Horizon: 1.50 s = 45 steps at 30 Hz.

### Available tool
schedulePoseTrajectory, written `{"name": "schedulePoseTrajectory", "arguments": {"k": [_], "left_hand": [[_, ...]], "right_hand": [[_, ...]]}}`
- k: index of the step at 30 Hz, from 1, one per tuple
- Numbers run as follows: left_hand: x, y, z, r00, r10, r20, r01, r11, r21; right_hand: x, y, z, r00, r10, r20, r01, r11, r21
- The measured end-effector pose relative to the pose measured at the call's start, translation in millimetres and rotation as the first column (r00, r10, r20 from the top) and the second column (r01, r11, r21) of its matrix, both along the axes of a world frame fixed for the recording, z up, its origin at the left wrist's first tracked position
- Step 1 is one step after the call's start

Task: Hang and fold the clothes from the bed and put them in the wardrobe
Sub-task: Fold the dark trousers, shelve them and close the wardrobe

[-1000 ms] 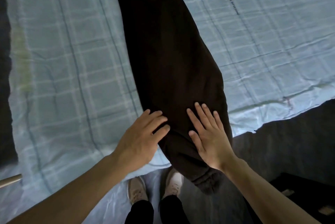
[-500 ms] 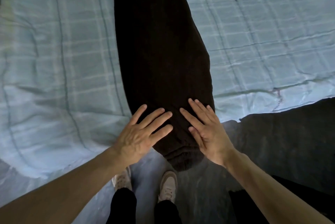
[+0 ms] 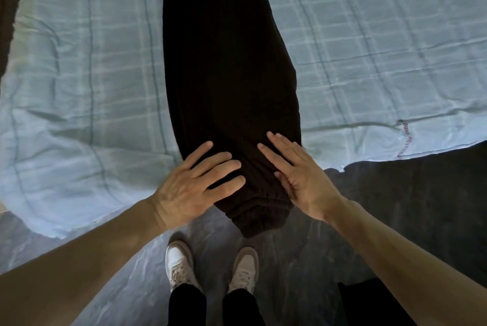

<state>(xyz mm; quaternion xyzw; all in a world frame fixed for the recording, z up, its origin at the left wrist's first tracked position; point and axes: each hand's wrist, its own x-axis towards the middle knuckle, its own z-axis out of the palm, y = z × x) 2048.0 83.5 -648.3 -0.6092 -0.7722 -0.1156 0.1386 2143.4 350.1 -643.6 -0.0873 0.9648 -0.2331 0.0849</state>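
both hands, left hand point(image 3: 196, 184) and right hand point(image 3: 299, 175), press flat with straight fingers on black trousers point(image 3: 226, 75)

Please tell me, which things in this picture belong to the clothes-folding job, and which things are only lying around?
Belong to the job:
black trousers, lying lengthwise on the bed, cuffed end hanging over the edge
left hand, flat on the trousers
right hand, flat on the trousers
bed with light blue checked sheet

Only around:
dark cloth on the right
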Motion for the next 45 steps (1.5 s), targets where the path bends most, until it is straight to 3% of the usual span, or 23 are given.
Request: {"name": "schedulePoseTrajectory", "arguments": {"k": [4,8,9,12,14,16,18,20,22,24,28,31,33,37,42,45], "left_hand": [[-6,0,16,0.993,-0.008,0.118,0.004,1.0,0.028],[-13,-7,39,0.894,0.074,0.442,-0.088,0.996,0.012],[-16,-6,50,0.836,0.118,0.536,-0.143,0.99,0.005],[-27,0,78,0.627,0.258,0.735,-0.325,0.944,-0.055],[-39,5,96,0.53,0.314,0.788,-0.419,0.905,-0.078],[-55,11,118,0.496,0.324,0.805,-0.486,0.872,-0.052],[-73,18,140,0.428,0.313,0.848,-0.543,0.839,-0.036],[-93,23,159,0.339,0.303,0.891,-0.591,0.805,-0.049],[-113,27,174,0.298,0.302,0.905,-0.635,0.771,-0.049],[-129,32,186,0.265,0.287,0.921,-0.667,0.744,-0.04],[-169,34,205,0.323,0.283,0.903,-0.692,0.721,0.022],[-206,35,214,0.347,0.297,0.89,-0.673,0.74,0.016],[-235,38,218,0.334,0.314,0.889,-0.669,0.743,-0.012],[-288,47,223,0.226,0.363,0.904,-0.674,0.728,-0.124],[-359,52,215,0.302,0.376,0.876,-0.817,0.576,0.034],[-402,58,214,0.302,0.381,0.874,-0.851,0.521,0.067]], "right_hand": [[-2,3,11,1.0,-0.008,0.002,0.008,0.994,-0.111],[0,11,36,0.999,-0.035,-0.008,0.031,0.959,-0.282],[0,13,44,0.994,-0.098,0.043,0.107,0.924,-0.368],[-9,16,72,0.923,-0.236,0.305,0.382,0.66,-0.646],[-18,17,94,0.919,-0.226,0.322,0.393,0.588,-0.707],[-28,19,117,0.929,-0.207,0.306,0.369,0.562,-0.74],[-42,25,143,0.94,-0.166,0.298,0.337,0.59,-0.734],[-62,26,165,0.946,-0.149,0.289,0.308,0.695,-0.65],[-87,22,182,0.953,-0.228,0.2,0.302,0.783,-0.544],[-116,17,191,0.938,-0.341,0.067,0.322,0.78,-0.537],[-188,9,211,0.842,-0.536,0.056,0.436,0.618,-0.654],[-242,6,219,0.794,-0.604,0.067,0.483,0.56,-0.673],[-278,5,221,0.777,-0.624,0.081,0.51,0.549,-0.662],[-346,0,227,0.748,-0.655,0.107,0.56,0.537,-0.631],[-421,4,231,0.727,-0.678,0.111,0.596,0.542,-0.593],[-459,12,232,0.718,-0.691,0.086,0.602,0.554,-0.575]]}}
